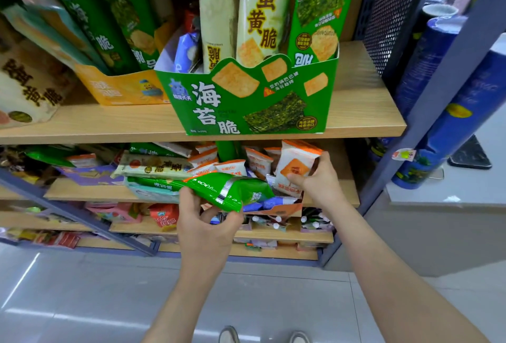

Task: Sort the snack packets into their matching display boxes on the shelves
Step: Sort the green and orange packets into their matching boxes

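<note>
Nearest the camera, above the tiled floor [109, 301], both forearms reach towards the shelving. The left hand [208, 222] grips a green packet [235, 188] by its lower edge, thumb on top and fingers curled underneath, and holds it level just in front of the middle shelf [95, 192]. The right hand [317, 181] pinches a white-and-orange packet [297, 163] by its side, upright among a cluster of similar small packets on that shelf.

The green packet looks light and puffed, made of glossy film with a silver seam across it. It is likely to be slippery and to crinkle under pressure, and whatever crisp snack is inside would probably crush easily. The flat sealed ends or the long edges seem the best places to hold it, since squeezing the middle risks breaking the contents. The white-and-orange packet looks to be the same kind of light pillow pack, so a fingertip hold at its crimped edge should be enough.

Further back and higher, a green display box [246, 101] stands at the front edge of the upper shelf [109, 123]. Its colour matches the green packet, yet it holds tall cream packets [258, 14] beside one green one. To its left a yellow display box [120, 88] holds green packets, so both boxes look mixed.
</note>
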